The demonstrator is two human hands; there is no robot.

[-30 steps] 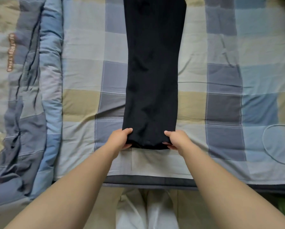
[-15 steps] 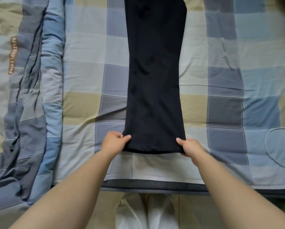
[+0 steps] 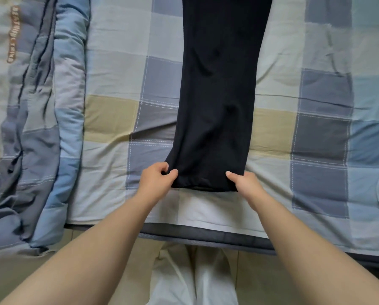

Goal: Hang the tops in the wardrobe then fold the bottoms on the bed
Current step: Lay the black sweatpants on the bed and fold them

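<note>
Trousers (image 3: 219,111), black and laid lengthwise down the middle of the bed, are what I have hold of at their near end. Closest to me my own legs in pale trousers (image 3: 195,276) stand on a tan floor (image 3: 272,280) against the mattress's dark edge (image 3: 206,235). Above that, my left hand (image 3: 156,180) pinches the near left corner of the black trousers, thumb and curled fingers bunching the cloth. My right hand (image 3: 244,183) grips the near right corner, thumb on top and fingers tucked under the hem. The hem lies just short of the bed's near edge, on a checked bedsheet (image 3: 113,119) of blue, grey, beige and pale green squares. The dark cloth runs away from me and out of the top of the view. Off to the left a bunched quilt (image 3: 36,133) in the same colours lies along the bed, with brown lettering too blurred to read.
</note>
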